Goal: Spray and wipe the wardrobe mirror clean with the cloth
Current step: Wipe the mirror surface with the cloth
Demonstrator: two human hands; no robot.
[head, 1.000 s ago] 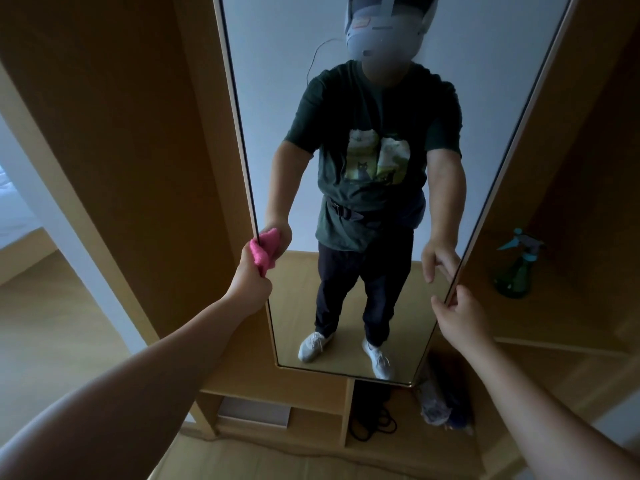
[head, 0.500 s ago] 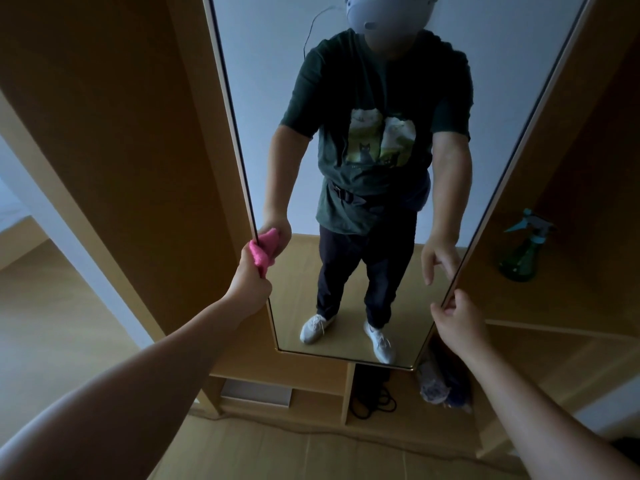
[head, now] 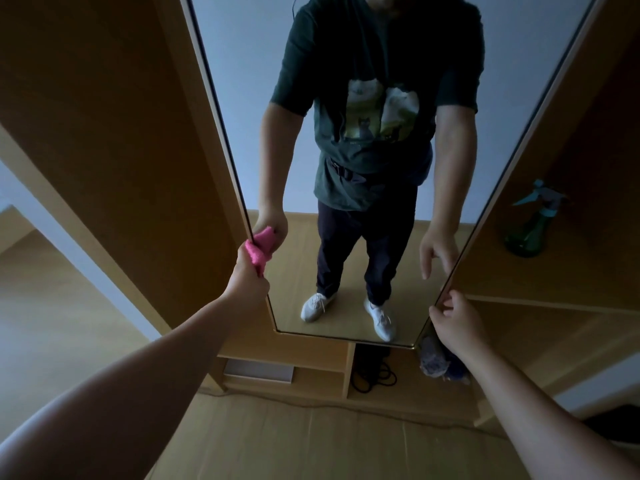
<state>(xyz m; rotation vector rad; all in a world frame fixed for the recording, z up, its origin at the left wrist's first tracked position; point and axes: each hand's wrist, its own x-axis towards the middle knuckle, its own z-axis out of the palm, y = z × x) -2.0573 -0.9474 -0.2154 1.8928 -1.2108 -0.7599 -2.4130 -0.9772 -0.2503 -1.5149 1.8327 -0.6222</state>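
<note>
The tall wardrobe mirror [head: 242, 81] fills the middle of the view and reflects a person standing in front of it. My left hand [head: 247, 280] grips a bunched pink cloth [head: 255, 255] and presses it against the mirror's left edge, low down. My right hand [head: 453, 318] is at the mirror's lower right edge, its fingers curled round the frame. A green spray bottle [head: 526, 233] with a teal trigger stands on the wardrobe shelf to the right, apart from both hands.
Wooden wardrobe panels [head: 114, 133] flank the mirror on both sides. Below it are open compartments holding a flat box [head: 258, 370], a black cable [head: 372, 375] and a grey-blue bundle [head: 436, 362]. Pale wood floor [head: 311, 441] lies under my arms.
The view has tilted downward, so the mirror and shelf sit higher in frame. My left hand stays with the cloth at the left edge and my right hand stays on the right edge.
</note>
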